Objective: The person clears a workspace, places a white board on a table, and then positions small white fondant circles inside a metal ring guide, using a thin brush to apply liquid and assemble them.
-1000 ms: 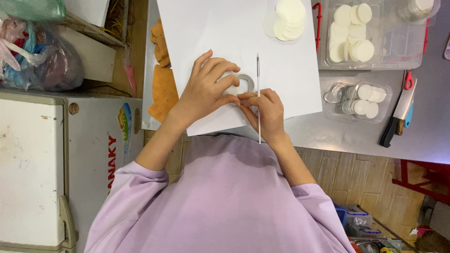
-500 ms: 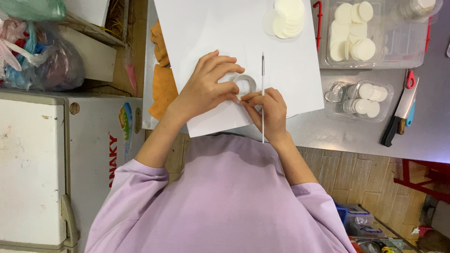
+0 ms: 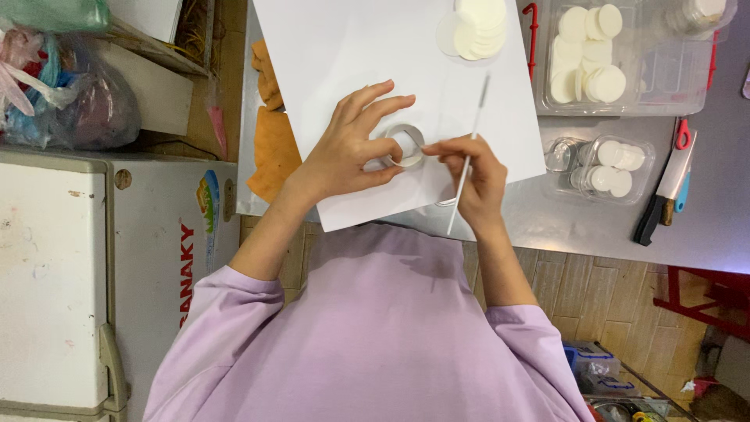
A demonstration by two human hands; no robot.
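Fingers of the left hand pinch a small metal ring on the white sheet; the right hand grips a thin white stick just beside it. A careless poke could likely skid the ring or smear the sheet.

A sheet lies on the tabletop. On the sheet, the ring sits between the left hand and right hand, with a stack of discs beyond it. Right of the sheet stand two tubs holding discs; a knife lies further right.
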